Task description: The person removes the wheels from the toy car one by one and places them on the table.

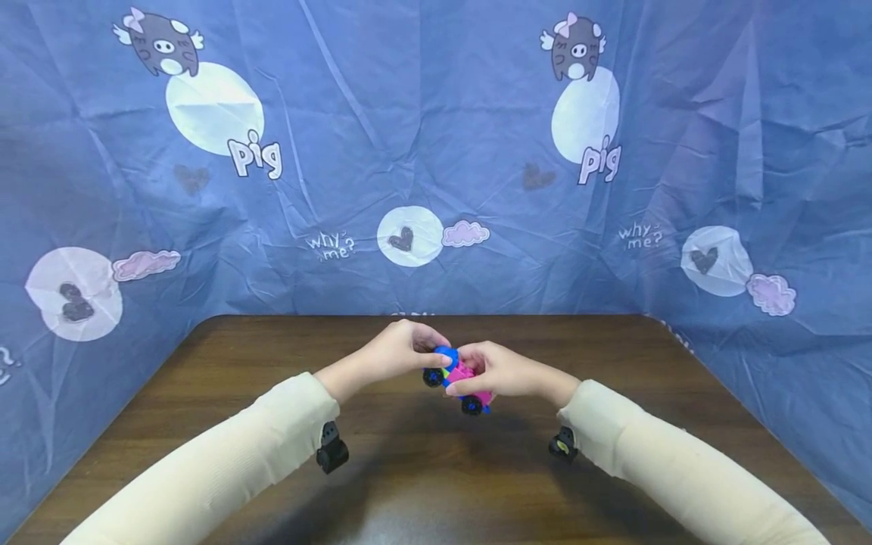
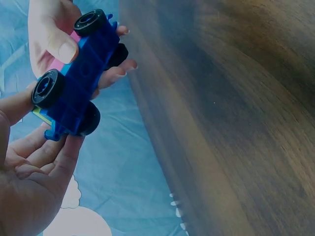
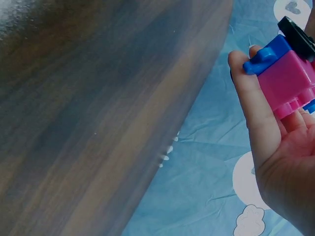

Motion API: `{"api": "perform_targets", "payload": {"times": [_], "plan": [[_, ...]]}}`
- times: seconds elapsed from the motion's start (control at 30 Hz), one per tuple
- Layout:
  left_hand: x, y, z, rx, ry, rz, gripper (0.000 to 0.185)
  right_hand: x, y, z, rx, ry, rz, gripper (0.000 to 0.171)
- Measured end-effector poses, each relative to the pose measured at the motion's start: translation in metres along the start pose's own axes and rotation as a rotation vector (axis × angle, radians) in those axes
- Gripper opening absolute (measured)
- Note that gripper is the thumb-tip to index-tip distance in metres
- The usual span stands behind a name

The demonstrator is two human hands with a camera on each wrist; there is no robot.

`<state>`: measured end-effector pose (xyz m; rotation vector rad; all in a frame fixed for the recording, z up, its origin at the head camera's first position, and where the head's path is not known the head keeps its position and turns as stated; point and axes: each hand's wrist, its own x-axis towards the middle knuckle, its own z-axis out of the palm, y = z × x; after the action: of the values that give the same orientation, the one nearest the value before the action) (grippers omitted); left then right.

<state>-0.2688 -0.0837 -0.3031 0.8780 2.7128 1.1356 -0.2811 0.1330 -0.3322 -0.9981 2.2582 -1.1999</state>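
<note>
Both hands hold a small toy car [image 1: 461,371] in the air above the table. It is built of blocks, with a blue base, a pink block [image 3: 287,81] and black wheels [image 2: 48,88]. My left hand [image 1: 398,353] grips one end, where a blue rounded piece [image 1: 446,354] and a bit of yellow show. On the other end, my right hand [image 1: 500,371] holds the pink part between thumb and fingers. In the left wrist view the blue underside [image 2: 78,78] faces the camera. The right wrist view cuts off part of the car.
A dark brown wooden table [image 1: 272,424] lies under the hands. Behind it and at both sides hangs a blue cloth [image 1: 436,136] printed with pigs, hearts and clouds. Small black cameras [image 1: 332,448] are worn at both wrists.
</note>
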Motion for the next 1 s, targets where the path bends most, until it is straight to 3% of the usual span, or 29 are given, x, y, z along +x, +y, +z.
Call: {"api": "perform_targets", "payload": {"times": [0.27, 0.43, 0.67, 1.0], "plan": [[-0.001, -0.001, 0.003, -0.018, 0.018, 0.036, 0.035, -0.004, 0.008, 0.004, -0.011, 0.094, -0.057, 0.023], [-0.002, -0.007, 0.003, -0.067, 0.068, 0.048, 0.037, -0.006, 0.008, 0.005, -0.019, 0.15, -0.077, 0.021], [-0.014, -0.016, 0.002, -0.103, 0.141, -0.014, 0.025, -0.009, 0.009, 0.005, 0.008, 0.192, -0.082, 0.018], [-0.024, -0.018, 0.014, -0.114, 0.024, 0.03, 0.023, -0.01, 0.012, 0.006, -0.007, 0.206, -0.076, 0.019]]}}
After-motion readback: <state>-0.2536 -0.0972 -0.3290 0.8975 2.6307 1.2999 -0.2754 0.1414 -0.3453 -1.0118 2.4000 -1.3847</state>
